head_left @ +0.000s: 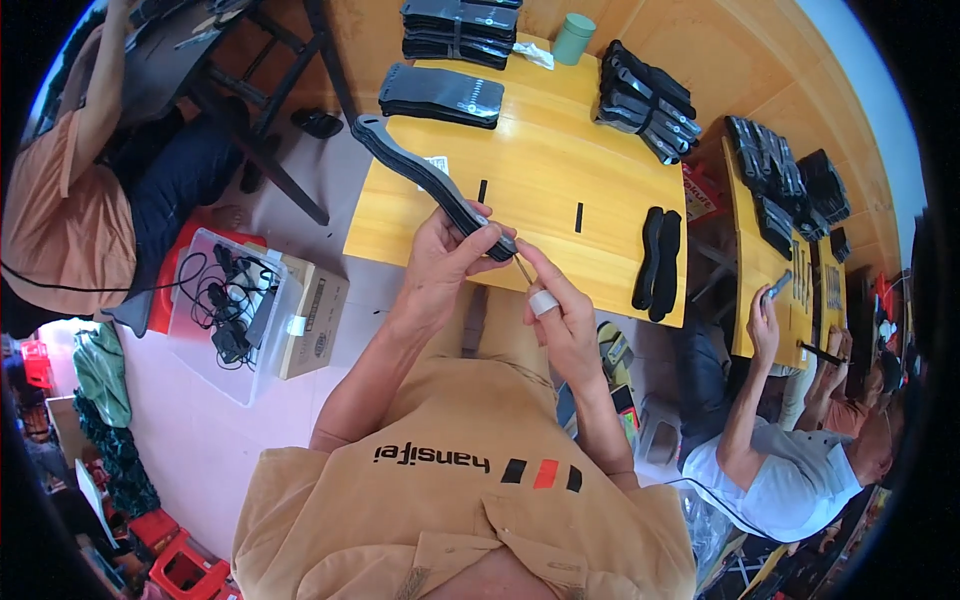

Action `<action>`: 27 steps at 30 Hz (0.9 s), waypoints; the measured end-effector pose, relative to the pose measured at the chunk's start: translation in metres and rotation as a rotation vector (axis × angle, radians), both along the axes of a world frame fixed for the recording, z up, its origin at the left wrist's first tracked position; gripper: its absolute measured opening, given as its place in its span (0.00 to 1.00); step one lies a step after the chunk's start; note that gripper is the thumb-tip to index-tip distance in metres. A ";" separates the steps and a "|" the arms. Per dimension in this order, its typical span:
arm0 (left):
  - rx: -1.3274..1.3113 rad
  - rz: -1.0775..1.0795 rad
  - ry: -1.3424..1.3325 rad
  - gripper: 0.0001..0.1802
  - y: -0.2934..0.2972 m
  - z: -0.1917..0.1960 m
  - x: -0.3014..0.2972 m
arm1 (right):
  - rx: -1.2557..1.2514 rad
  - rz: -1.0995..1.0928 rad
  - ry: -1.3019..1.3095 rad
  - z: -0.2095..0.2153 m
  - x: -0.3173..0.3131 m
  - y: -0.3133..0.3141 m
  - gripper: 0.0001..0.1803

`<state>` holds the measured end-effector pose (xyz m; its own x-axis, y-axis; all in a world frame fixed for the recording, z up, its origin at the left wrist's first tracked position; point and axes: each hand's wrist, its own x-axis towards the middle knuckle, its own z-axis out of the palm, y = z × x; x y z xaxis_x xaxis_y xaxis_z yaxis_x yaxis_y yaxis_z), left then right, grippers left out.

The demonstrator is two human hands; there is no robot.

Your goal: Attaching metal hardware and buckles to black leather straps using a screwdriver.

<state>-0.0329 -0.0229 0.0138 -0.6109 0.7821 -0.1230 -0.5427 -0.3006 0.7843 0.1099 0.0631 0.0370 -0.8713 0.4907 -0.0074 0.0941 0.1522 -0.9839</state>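
Observation:
My left hand [447, 262] is closed round the near end of a long, curved black sheath-like piece [425, 178]. Its far end has a small hole and points away to the upper left, above the table's front edge. At the near end, my right hand [568, 325] pinches a thin metal rod [524, 270], its tip meeting the piece. White tape [543, 302] wraps one right finger. Two similar black curved pieces [657, 265] lie side by side at the table's right. Two short black strips [579, 217] rest on the wood.
The yellow wooden table [530, 160] carries stacked black packs [440, 95], bundled black pieces [648, 100] and a green canister [573, 38]. A clear bin of cables [222, 315] stands on the floor at left. One person [780, 460] works at right, another [100, 210] at left.

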 end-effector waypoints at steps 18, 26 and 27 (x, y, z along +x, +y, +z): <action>-0.102 0.035 0.228 0.15 0.017 0.006 0.005 | -0.026 -0.089 -0.039 -0.005 0.004 0.008 0.25; -0.127 0.013 0.258 0.15 0.015 0.006 0.003 | -0.228 -0.061 -0.028 -0.009 0.007 0.011 0.23; -0.131 0.005 0.275 0.16 0.015 0.006 0.003 | -0.263 -0.048 -0.009 -0.010 0.007 0.011 0.22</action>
<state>-0.0299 -0.0079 0.0198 -0.6394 0.7671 -0.0521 -0.3031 -0.1891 0.9340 0.1165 0.0744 0.0268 -0.8465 0.5115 -0.1478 0.1043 -0.1129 -0.9881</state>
